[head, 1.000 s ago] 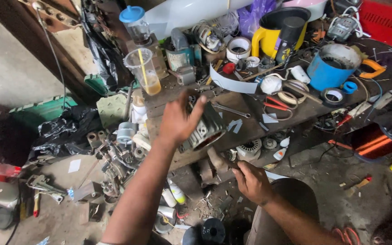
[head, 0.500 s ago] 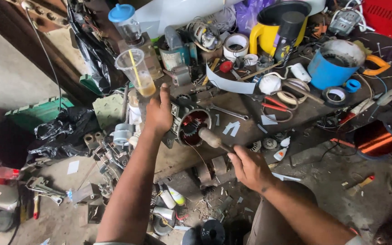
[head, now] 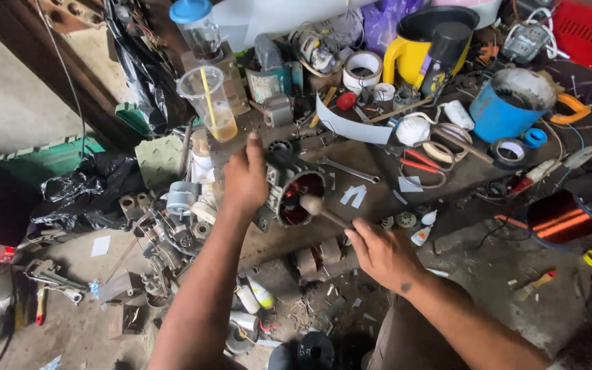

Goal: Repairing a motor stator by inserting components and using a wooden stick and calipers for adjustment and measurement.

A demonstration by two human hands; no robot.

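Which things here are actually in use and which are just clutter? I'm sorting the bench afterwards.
In use: left hand gripping the motor housing; right hand holding a wooden-handled tool at its opening.

Lying about: plastic cup with straw, blue pot, yellow jug, spanner, tape rolls.

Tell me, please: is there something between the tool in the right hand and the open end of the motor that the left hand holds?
Nothing visible. The right hand holds a wooden-handled tool whose end is right at the open end of the motor. The left hand grips the motor's far side, clear of the opening.
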